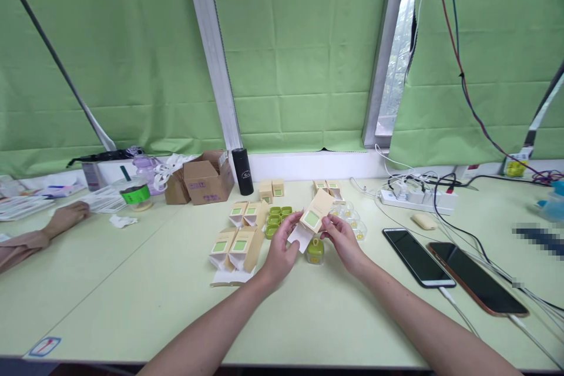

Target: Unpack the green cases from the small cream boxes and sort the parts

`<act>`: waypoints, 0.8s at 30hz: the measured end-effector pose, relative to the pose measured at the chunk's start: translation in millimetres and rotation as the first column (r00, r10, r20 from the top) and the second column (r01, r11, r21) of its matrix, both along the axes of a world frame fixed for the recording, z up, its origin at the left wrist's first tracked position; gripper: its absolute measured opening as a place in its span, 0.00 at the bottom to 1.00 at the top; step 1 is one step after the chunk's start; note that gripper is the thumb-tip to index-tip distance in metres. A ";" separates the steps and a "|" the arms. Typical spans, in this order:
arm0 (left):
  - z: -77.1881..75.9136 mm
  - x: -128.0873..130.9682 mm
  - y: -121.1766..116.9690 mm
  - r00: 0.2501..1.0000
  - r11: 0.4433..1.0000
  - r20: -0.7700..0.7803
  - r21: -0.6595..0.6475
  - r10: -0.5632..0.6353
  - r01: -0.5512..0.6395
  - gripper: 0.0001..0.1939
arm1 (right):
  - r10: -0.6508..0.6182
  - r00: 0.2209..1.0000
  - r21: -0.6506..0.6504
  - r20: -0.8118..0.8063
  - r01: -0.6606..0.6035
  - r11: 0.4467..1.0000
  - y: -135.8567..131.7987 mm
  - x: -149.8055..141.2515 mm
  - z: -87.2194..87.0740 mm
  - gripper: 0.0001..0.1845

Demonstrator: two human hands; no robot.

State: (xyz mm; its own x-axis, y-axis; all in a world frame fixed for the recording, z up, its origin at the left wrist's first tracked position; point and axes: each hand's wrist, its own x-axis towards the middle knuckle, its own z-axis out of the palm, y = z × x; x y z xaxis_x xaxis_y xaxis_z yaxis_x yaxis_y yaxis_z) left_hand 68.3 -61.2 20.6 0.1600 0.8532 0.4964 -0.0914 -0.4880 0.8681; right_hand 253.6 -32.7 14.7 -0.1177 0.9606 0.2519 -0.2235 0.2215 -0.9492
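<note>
A small tan paper box (323, 204) with a pale green window is held between my two hands, tilted above the table, one white flap hanging open. My left hand (282, 252) grips its left side and flap; the fingers of my right hand (343, 241) pinch its right edge. Just below stands a small clear container with a green lid (315, 251). Behind my left hand sit several green lids or cups (274, 221). Clear containers with yellow marks (356, 222) lie behind my right hand. To the left are several similar tan boxes (241, 242) with open flaps.
More tan boxes (277, 188) stand at the back, near a black bottle (242, 171) and a cardboard carton (207, 179). Two phones (418, 257) with cables and a white power strip (418, 202) lie right. Another person's hand (68, 217) rests at far left, near a lidded cup (136, 195).
</note>
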 end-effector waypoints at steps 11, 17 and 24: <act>1.0 5.1 0.9 0.947 0.961 -0.163 0.053 0.276 -0.271 0.19 | 0.052 0.999 -0.012 -0.014 -0.053 0.999 -2.1 -0.8 -0.9 0.27; -1.2 1.1 -0.8 0.947 0.971 -0.213 0.061 0.241 -0.233 0.20 | 0.045 0.998 -0.039 -0.032 -0.046 0.998 -2.8 0.0 2.3 0.28; -5.4 -1.1 -0.7 0.874 0.917 -0.290 0.213 0.389 -0.337 0.17 | 0.042 0.999 -0.022 -0.010 -0.042 0.999 -4.3 -1.6 4.4 0.30</act>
